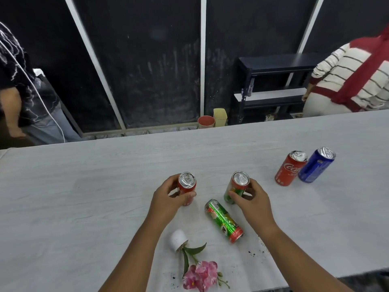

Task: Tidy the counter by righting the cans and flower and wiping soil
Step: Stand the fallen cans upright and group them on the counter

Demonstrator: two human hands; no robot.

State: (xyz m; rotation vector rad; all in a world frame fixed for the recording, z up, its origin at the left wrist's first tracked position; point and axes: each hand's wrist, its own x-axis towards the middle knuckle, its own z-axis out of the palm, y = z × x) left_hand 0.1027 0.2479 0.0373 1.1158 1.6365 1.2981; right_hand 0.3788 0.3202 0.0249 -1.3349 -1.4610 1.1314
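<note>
My left hand (168,200) grips an upright red can (187,183) at the middle of the white counter (84,186). My right hand (251,199) grips an upright green-and-red can (239,184) beside it. Between and below them a green can (224,221) lies on its side. Nearer to me a small white pot (178,240) lies tipped over, its pink flower (201,275) flat on the counter. Dark soil specks (254,252) are scattered right of the flower and more near the front edge. A red cola can (290,168) and a blue can (316,165) stand upright at the right.
Two people stand beyond the counter, one at the far left (23,91) and one at the far right (349,81). A dark shelf unit (271,85), a red bucket (205,122) and a yellow bin (220,116) sit on the floor behind.
</note>
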